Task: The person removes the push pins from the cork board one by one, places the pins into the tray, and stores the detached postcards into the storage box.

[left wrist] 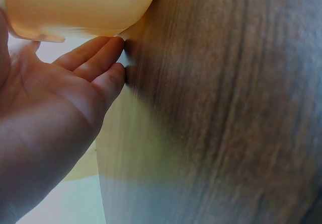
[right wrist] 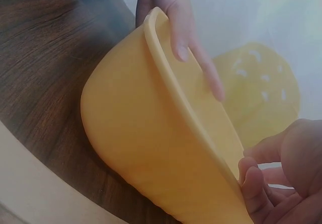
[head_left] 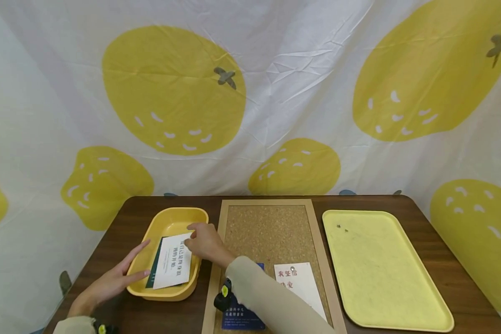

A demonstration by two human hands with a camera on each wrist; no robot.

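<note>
Inside the bin (head_left: 167, 295), white card (head_left: 173, 269) over green card (head_left: 154, 270): right hand (head_left: 206, 243) pinches the white one's corner; left hand (head_left: 113, 280), fingers extended, rests at the bin's edge; narrow table (head_left: 203, 278) strip before the board (head_left: 267, 227).

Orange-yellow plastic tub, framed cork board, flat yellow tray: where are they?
Orange-yellow plastic tub (right wrist: 138, 118), right wrist view, outer wall.
Framed cork board (head_left: 270, 235), head view, bare cork.
Flat yellow tray (head_left: 386, 269), head view, bare middle.
</note>
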